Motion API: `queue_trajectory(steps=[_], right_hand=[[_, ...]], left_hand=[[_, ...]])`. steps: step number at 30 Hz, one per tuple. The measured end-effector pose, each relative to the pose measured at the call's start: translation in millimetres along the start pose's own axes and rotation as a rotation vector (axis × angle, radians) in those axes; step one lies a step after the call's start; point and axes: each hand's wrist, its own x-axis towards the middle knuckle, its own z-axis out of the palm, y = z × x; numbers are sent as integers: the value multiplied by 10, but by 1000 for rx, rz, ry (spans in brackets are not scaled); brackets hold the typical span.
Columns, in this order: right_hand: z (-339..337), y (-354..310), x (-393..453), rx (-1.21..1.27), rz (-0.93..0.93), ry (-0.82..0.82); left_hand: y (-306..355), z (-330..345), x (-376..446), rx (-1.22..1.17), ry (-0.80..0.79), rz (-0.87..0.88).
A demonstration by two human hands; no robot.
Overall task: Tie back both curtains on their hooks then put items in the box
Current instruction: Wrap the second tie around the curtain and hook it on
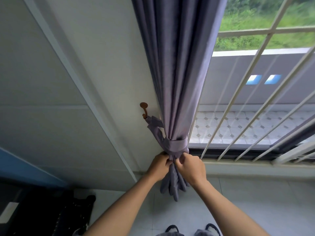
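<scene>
Purple curtain (179,82) at frame centre is soft, limp cloth; our left hand (159,165) and right hand (191,167) pinch its gathered folds below the tieback (175,145), the best hold.

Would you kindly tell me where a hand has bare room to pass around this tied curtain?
Bare wall lies left of the grey-purple curtain, above and below the brown wall hook. Pale floor tiles lie bare under the sill. It is crowded below the fabric tie-back band, where left hand and right hand grip the bunched cloth.
</scene>
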Motion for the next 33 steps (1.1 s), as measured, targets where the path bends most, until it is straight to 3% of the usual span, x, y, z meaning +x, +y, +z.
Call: queue_trajectory(steps=[6,10,14,20,24,31,33], right_hand=[[-10,21,5,-10,-134,11],[-14,145,95,-28,-203,-31],[-25,245,123,-36,-249,-57],[-96,342,71,-9,-224,-58],[-141,535,14,-10,-84,-44],[-210,324,-18,77,-40,-66],[-236,335,-13,55,-38,-62]], left_hand=[[35,-86,-1,-15,6,-65],[86,-67,-147,-131,315,-162],[28,99,-218,-60,331,-42],[176,153,-147,116,449,-16],[335,241,-108,293,473,12],[484,301,15,231,342,-238],[455,281,39,202,343,-201]])
